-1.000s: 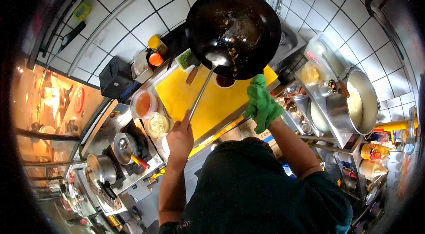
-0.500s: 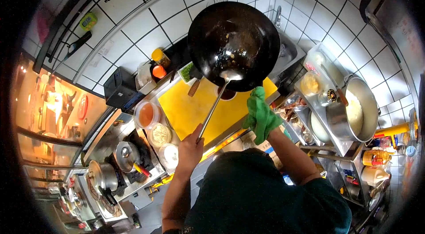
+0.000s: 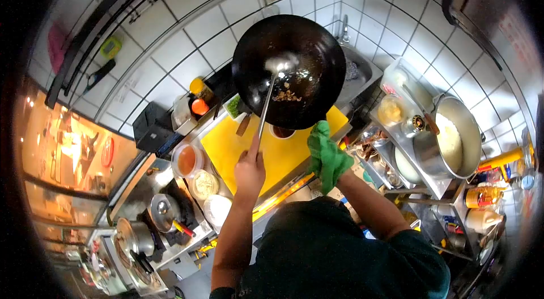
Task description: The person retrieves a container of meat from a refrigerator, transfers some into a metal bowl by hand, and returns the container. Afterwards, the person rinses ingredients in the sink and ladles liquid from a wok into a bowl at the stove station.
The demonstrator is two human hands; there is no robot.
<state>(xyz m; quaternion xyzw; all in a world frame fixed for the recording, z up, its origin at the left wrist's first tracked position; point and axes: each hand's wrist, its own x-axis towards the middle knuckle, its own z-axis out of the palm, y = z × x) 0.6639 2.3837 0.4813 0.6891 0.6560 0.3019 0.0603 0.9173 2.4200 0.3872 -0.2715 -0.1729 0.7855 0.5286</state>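
Note:
A black wok [image 3: 317, 75] is held up, tilted, over the yellow cutting board [image 3: 235, 160]. Through a green cloth [image 3: 327, 154], my right hand [image 3: 331, 166] grips it at the near right edge; the cloth hides the fingers. Closed around the long handle of a metal ladle [image 3: 266, 112] is my left hand [image 3: 250, 173]. The ladle's bowl is inside the wok, towards the far left. Small browned bits of food [image 3: 287, 95] lie in the wok. Partly covered by the wok, a bowl of dark sauce [image 3: 281, 132] stands on the board.
At left are tubs of orange liquid [image 3: 186, 159] and pale food [image 3: 204, 184], beside a small lidded pan [image 3: 163, 211]. A sink [image 3: 362, 78] lies behind on the right. A large pot [image 3: 471, 152] stands on the right shelf, and a knife-like brown handle [image 3: 242, 125] lies near the wok.
The wok has come down and slightly left. My left hand has pushed the ladle farther into it, away from the near rim. Browned bits now show near the wok's middle.

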